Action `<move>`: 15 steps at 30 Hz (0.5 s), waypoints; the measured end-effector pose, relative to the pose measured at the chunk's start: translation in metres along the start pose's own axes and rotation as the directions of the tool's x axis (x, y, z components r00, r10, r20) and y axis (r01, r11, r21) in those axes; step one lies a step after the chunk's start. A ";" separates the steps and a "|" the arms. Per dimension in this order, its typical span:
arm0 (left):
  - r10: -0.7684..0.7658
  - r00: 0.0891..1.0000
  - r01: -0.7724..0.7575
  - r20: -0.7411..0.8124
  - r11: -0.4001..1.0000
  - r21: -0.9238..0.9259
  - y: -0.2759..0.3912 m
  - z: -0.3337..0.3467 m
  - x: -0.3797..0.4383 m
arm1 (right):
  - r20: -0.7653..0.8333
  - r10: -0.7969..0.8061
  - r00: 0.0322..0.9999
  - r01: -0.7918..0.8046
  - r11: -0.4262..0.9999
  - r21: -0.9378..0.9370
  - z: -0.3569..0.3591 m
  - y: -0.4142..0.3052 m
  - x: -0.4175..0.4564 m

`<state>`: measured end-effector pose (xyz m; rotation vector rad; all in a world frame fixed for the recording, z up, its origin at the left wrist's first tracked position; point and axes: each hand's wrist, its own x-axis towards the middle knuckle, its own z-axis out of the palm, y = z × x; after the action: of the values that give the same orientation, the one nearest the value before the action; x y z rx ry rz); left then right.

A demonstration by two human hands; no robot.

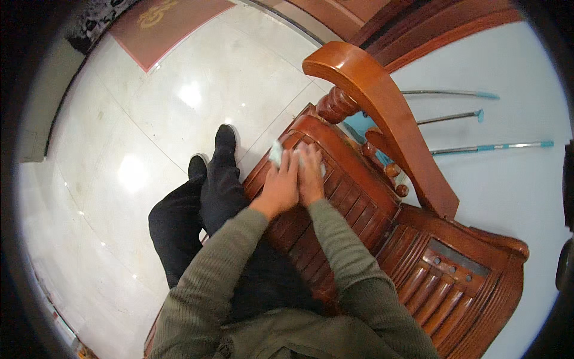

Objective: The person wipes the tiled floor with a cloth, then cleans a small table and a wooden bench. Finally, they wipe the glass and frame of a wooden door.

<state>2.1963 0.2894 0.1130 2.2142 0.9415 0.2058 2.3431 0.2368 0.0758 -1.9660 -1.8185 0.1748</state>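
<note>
My left hand (280,186) and my right hand (310,175) lie side by side over the slatted seat of a polished wooden armchair or bench (354,197). A pale cloth or tissue (275,152) shows at the fingertips of my left hand, and a bit of it shows beside my right fingers. Both hands are slightly blurred, their palms face down, and the cloth is mostly hidden beneath them. How firmly either hand grips it cannot be seen.
The chair's curved wooden armrest (394,103) rises beyond the seat. Several metal poles with blue ends (493,147) lean by the pale wall. A red mat (166,27) lies on the tiled floor (112,134). My legs and black shoes (225,139) are left of the seat.
</note>
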 end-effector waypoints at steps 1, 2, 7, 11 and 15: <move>0.138 0.990 -0.140 -0.026 0.983 -0.119 -0.002 -0.005 0.029 | -0.055 -0.021 0.998 0.013 0.990 -0.140 -0.008 0.023 0.022; 0.069 0.978 -0.043 0.195 0.990 -0.136 -0.003 -0.018 0.057 | 0.002 0.018 1.000 -0.018 0.987 -0.163 -0.021 0.034 0.039; 0.024 0.995 -0.027 0.099 0.999 0.028 -0.054 -0.006 0.081 | 0.076 -0.044 0.996 0.056 0.986 -0.155 -0.013 0.012 0.087; -0.077 0.938 -0.042 0.338 0.942 0.332 -0.006 -0.013 0.042 | 0.016 0.055 0.998 -0.047 0.951 -0.306 0.008 -0.019 0.021; 0.045 0.878 -0.278 0.476 0.858 0.432 -0.034 -0.025 -0.046 | 0.379 0.205 0.902 -0.265 0.958 0.111 0.012 -0.093 -0.042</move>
<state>2.1341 0.2881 0.1137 2.6405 0.5746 -0.5180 2.2486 0.2010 0.0937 -2.1377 -1.7027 0.7877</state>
